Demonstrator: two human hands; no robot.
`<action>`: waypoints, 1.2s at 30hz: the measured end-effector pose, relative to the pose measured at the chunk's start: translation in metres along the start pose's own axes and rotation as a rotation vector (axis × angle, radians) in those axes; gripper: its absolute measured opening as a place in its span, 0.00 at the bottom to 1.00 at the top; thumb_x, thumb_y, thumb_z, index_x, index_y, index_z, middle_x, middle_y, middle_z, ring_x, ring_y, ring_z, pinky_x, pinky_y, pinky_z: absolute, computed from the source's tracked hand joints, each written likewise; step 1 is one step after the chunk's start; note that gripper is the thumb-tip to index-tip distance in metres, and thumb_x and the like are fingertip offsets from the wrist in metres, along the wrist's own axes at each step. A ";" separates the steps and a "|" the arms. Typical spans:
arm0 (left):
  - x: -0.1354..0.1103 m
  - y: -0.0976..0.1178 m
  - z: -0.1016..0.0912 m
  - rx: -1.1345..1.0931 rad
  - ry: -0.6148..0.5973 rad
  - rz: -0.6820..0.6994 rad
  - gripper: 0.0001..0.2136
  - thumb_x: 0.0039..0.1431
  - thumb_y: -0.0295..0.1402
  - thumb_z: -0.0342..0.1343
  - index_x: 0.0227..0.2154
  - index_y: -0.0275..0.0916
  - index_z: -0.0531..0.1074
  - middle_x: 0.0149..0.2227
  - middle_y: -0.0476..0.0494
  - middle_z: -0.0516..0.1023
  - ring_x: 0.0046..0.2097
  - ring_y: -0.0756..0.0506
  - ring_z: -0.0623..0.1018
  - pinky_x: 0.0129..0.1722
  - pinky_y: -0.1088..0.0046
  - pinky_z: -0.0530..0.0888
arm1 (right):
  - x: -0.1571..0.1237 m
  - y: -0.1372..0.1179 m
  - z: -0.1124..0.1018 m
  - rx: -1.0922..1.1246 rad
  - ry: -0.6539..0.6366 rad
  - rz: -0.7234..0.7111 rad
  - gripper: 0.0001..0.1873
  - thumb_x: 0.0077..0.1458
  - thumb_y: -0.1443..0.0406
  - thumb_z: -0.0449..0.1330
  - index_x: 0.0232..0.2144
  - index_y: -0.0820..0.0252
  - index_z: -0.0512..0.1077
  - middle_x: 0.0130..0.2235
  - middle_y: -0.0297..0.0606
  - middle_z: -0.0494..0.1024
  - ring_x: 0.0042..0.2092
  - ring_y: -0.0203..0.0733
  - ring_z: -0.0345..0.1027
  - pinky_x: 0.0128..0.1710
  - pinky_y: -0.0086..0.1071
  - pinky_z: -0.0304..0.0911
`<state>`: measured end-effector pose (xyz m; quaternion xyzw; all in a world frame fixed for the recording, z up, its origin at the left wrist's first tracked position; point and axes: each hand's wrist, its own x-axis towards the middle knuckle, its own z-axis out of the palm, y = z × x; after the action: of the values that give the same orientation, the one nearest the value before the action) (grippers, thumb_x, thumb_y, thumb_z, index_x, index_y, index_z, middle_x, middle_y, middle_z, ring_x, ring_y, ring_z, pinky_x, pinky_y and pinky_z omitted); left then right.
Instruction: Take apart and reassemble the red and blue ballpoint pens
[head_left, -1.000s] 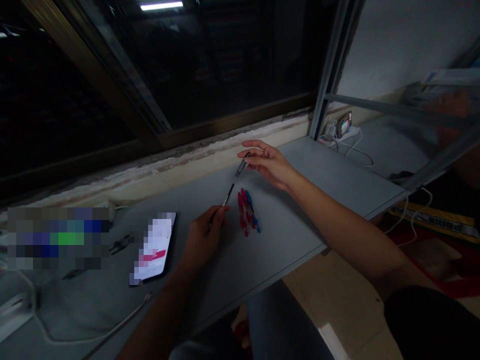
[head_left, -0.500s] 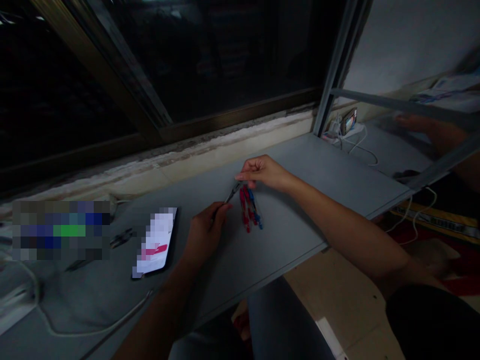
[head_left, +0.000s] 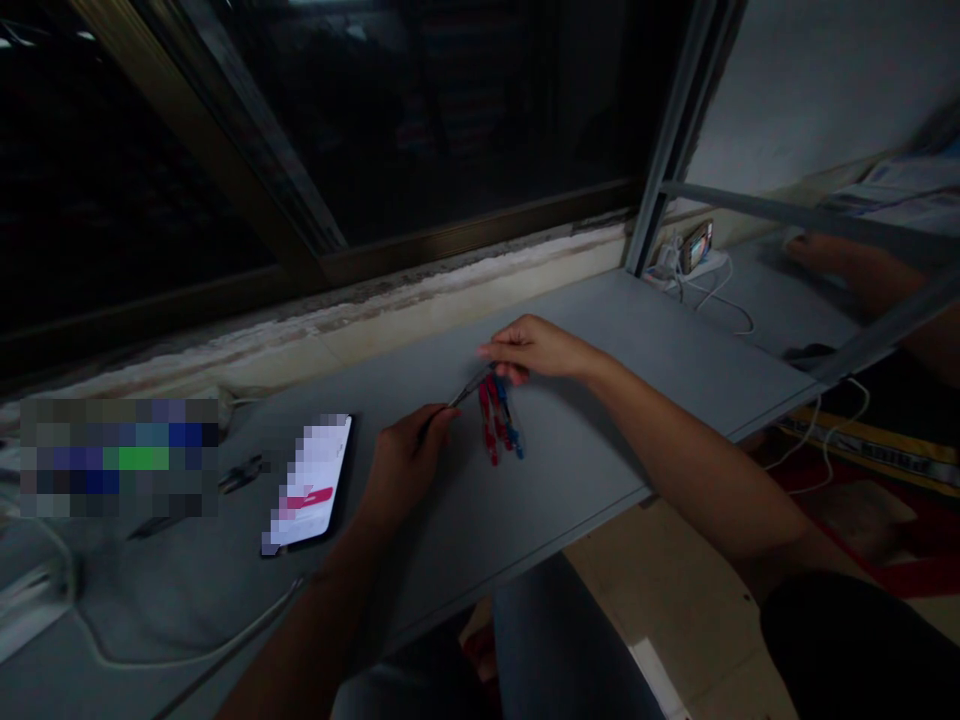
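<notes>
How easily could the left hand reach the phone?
Probably easily: the left hand sits beside the phone, with nothing between them, though its fingers hold a slim dark tool.

A slim dark tool point(head_left: 459, 398), thin as a pen with a faint metal glint along its shaft, slants above the desk point(head_left: 645, 340) rather than lying on it. Its lower end is pinched in the left grip point(head_left: 409, 465). Its upper end reaches toward the right grip point(head_left: 536, 350), whose fingers curl just over the tip, though from here I can't tell whether they touch it. Right beside that tip, a small bunch of long red and blue plastic pieces point(head_left: 496, 420) lies on the desk, packed closely side by side, red to the left, blue to the right, partly beneath the right grip.
</notes>
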<state>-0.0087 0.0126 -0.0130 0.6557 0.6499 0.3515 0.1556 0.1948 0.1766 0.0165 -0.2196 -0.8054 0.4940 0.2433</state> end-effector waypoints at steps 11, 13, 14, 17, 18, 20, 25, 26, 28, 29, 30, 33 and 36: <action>0.000 -0.007 0.002 0.074 0.031 0.105 0.18 0.71 0.42 0.49 0.39 0.36 0.81 0.25 0.48 0.77 0.26 0.48 0.75 0.30 0.74 0.70 | -0.001 0.002 0.006 -0.126 -0.075 0.017 0.28 0.66 0.48 0.56 0.21 0.60 0.65 0.17 0.26 0.63 0.21 0.29 0.54 0.25 0.28 0.51; -0.002 -0.008 0.003 0.110 0.068 0.121 0.17 0.70 0.41 0.50 0.41 0.36 0.80 0.30 0.44 0.80 0.31 0.46 0.77 0.34 0.72 0.72 | -0.001 0.003 0.007 -0.086 -0.084 0.066 0.28 0.65 0.48 0.57 0.20 0.60 0.64 0.16 0.25 0.61 0.19 0.28 0.51 0.23 0.28 0.48; -0.004 -0.008 0.003 0.126 0.090 0.128 0.16 0.70 0.40 0.51 0.43 0.36 0.80 0.33 0.42 0.81 0.34 0.44 0.78 0.37 0.71 0.73 | 0.000 0.004 0.008 -0.058 -0.078 0.085 0.28 0.64 0.48 0.58 0.20 0.60 0.64 0.15 0.25 0.60 0.19 0.28 0.49 0.22 0.27 0.47; -0.012 -0.003 0.005 0.144 0.129 0.165 0.16 0.71 0.40 0.51 0.53 0.38 0.77 0.39 0.41 0.82 0.40 0.44 0.79 0.43 0.69 0.74 | 0.003 0.006 0.014 0.055 0.009 0.150 0.27 0.61 0.48 0.61 0.20 0.61 0.67 0.14 0.25 0.62 0.17 0.28 0.51 0.20 0.26 0.48; -0.014 0.000 0.005 0.128 0.105 0.201 0.17 0.71 0.39 0.52 0.56 0.39 0.75 0.39 0.42 0.82 0.40 0.45 0.79 0.43 0.70 0.75 | 0.004 0.006 0.016 0.092 0.042 0.176 0.26 0.60 0.48 0.62 0.21 0.61 0.68 0.14 0.26 0.64 0.17 0.28 0.53 0.20 0.26 0.49; -0.017 0.008 0.005 0.032 -0.045 0.332 0.16 0.70 0.39 0.55 0.56 0.40 0.75 0.40 0.42 0.81 0.39 0.47 0.79 0.42 0.72 0.75 | 0.005 0.007 0.021 0.133 0.078 0.213 0.26 0.58 0.48 0.64 0.21 0.62 0.69 0.15 0.28 0.67 0.17 0.29 0.57 0.20 0.26 0.52; -0.007 0.023 0.000 -0.156 -0.343 0.321 0.15 0.59 0.47 0.67 0.38 0.38 0.79 0.33 0.46 0.81 0.31 0.50 0.76 0.32 0.75 0.72 | 0.004 0.006 0.029 0.114 0.049 0.233 0.29 0.54 0.45 0.66 0.18 0.62 0.69 0.15 0.30 0.68 0.17 0.28 0.57 0.19 0.27 0.50; -0.004 0.024 -0.002 -0.171 -0.362 0.294 0.17 0.57 0.48 0.68 0.36 0.38 0.79 0.31 0.47 0.80 0.29 0.50 0.74 0.30 0.76 0.70 | 0.004 0.006 0.030 0.113 0.055 0.241 0.29 0.54 0.45 0.65 0.18 0.62 0.69 0.15 0.30 0.68 0.17 0.29 0.57 0.19 0.27 0.50; 0.000 0.024 -0.004 -0.191 -0.384 0.260 0.20 0.54 0.52 0.69 0.34 0.38 0.80 0.29 0.48 0.79 0.27 0.51 0.73 0.28 0.75 0.69 | 0.003 0.006 0.031 0.107 0.061 0.246 0.29 0.55 0.44 0.64 0.19 0.62 0.69 0.16 0.30 0.69 0.18 0.29 0.57 0.20 0.27 0.50; 0.000 0.023 -0.004 -0.202 -0.393 0.253 0.21 0.52 0.53 0.69 0.35 0.38 0.80 0.29 0.48 0.79 0.28 0.50 0.73 0.28 0.75 0.69 | 0.003 0.006 0.032 0.102 0.058 0.239 0.29 0.54 0.43 0.64 0.19 0.61 0.69 0.16 0.30 0.69 0.18 0.29 0.57 0.20 0.28 0.50; 0.000 0.021 -0.004 -0.213 -0.402 0.251 0.22 0.52 0.54 0.70 0.35 0.38 0.80 0.29 0.48 0.78 0.28 0.50 0.73 0.28 0.75 0.70 | 0.003 0.007 0.032 0.096 0.050 0.228 0.29 0.54 0.43 0.64 0.19 0.61 0.69 0.16 0.30 0.69 0.18 0.29 0.58 0.20 0.28 0.51; -0.006 0.013 -0.002 -0.237 -0.413 0.264 0.20 0.55 0.52 0.68 0.35 0.37 0.79 0.30 0.48 0.78 0.28 0.51 0.74 0.29 0.76 0.71 | 0.002 0.006 0.034 0.078 0.010 0.203 0.31 0.53 0.42 0.64 0.18 0.61 0.68 0.17 0.30 0.69 0.19 0.28 0.56 0.21 0.28 0.50; -0.012 0.005 -0.001 -0.256 -0.410 0.288 0.20 0.55 0.52 0.68 0.34 0.37 0.79 0.29 0.48 0.79 0.27 0.51 0.74 0.28 0.76 0.70 | 0.002 0.006 0.035 0.073 -0.035 0.203 0.31 0.54 0.41 0.63 0.19 0.61 0.68 0.17 0.30 0.69 0.19 0.29 0.56 0.22 0.28 0.51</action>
<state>-0.0043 0.0005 -0.0121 0.7737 0.4553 0.3093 0.3138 0.1727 0.1560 -0.0021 -0.2823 -0.7646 0.5487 0.1859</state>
